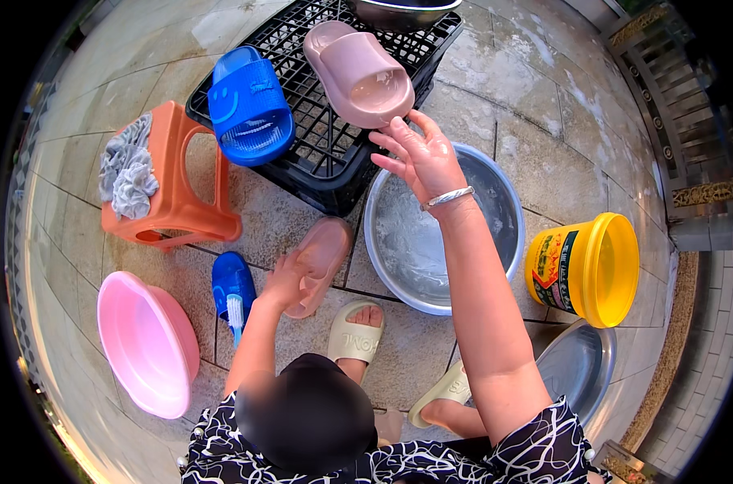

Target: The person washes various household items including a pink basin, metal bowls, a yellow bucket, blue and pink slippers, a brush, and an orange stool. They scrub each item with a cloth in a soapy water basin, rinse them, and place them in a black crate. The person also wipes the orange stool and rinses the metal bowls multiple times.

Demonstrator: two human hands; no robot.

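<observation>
On the black plastic crate (327,164) lie a wet mauve slide slipper (366,66) and a blue slide slipper (248,109) with an embossed smiling face. My right hand (424,154) is at the open toe end of the mauve slipper, fingers spread and fingertips at its edge. Below that hand stands a metal basin (378,254) of water. My left hand (285,281) grips a pink slide slipper (327,248) by its strap, low over the tiled floor; some fingers are hidden. Another blue slipper (228,272) lies left of it, with a scrubbing brush (235,314) against it.
An orange plastic stool (182,206) with crumpled grey cloth (130,172) and a pink basin (146,345) stand left. A yellow bucket (614,272) and a tilted metal basin (581,369) are at right. A dark bowl (403,15) rests on the crate's far end.
</observation>
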